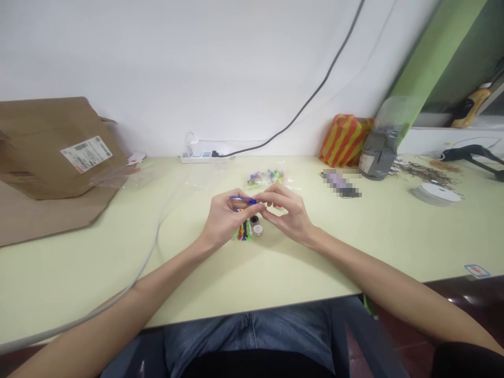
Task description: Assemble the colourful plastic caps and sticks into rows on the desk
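Above the middle of the table my left hand [228, 215] is closed on a thin blue plastic piece [243, 199], which points out to the left between its fingers. My right hand [287, 210] meets it from the other side, its thumb and fingertips pinched at the right end of the same piece. Exactly what the right fingertips hold is too small to make out. Just below the hands lie several small coloured plastic pieces [243, 231] in green, red, yellow and blue. Beside them sit a small white round piece [258, 230] and a black round piece [254, 219].
Behind the hands lies a clear bag of coloured pieces [264, 177]. A cardboard package [47, 157] fills the left side; a grey cable [151, 249] crosses there. At the back stand a power strip [202, 157] and a striped bag [342, 140]. A white spool [437, 193] lies right.
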A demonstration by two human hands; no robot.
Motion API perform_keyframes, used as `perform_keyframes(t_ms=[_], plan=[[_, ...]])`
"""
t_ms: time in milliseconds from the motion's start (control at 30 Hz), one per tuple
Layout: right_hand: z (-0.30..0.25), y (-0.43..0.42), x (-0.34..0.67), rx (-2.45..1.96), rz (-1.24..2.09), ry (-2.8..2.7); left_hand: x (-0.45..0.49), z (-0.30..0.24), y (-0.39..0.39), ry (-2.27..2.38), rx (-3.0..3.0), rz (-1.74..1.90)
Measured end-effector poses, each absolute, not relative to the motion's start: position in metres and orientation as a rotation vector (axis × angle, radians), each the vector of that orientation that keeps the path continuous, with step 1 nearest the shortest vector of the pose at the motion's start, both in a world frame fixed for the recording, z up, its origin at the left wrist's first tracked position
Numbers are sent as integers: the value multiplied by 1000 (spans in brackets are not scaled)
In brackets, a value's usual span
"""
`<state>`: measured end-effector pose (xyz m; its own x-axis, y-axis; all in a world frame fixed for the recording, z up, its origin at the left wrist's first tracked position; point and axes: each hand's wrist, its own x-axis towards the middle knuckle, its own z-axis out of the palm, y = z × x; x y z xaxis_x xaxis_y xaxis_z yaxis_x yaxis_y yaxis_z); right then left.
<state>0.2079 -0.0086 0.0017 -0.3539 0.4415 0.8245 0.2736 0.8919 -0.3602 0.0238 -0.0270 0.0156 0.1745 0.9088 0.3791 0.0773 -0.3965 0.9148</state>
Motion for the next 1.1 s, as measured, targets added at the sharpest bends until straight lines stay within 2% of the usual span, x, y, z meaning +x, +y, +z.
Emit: perform_keyframes(t_ms=[233, 533, 833, 1100], plan=[[4, -8, 208, -508, 231, -1998, 23, 17, -25, 1006, 1631, 1286], [12, -11, 213, -526, 271, -2238, 8, 18, -18, 1137, 2309, 1331], [10, 6, 218, -819, 32, -2115, 6, 5, -9, 1278, 2481, 1121], [11, 25, 241, -1240, 41, -2219, -2, 3, 4, 1369, 2637, 958]])
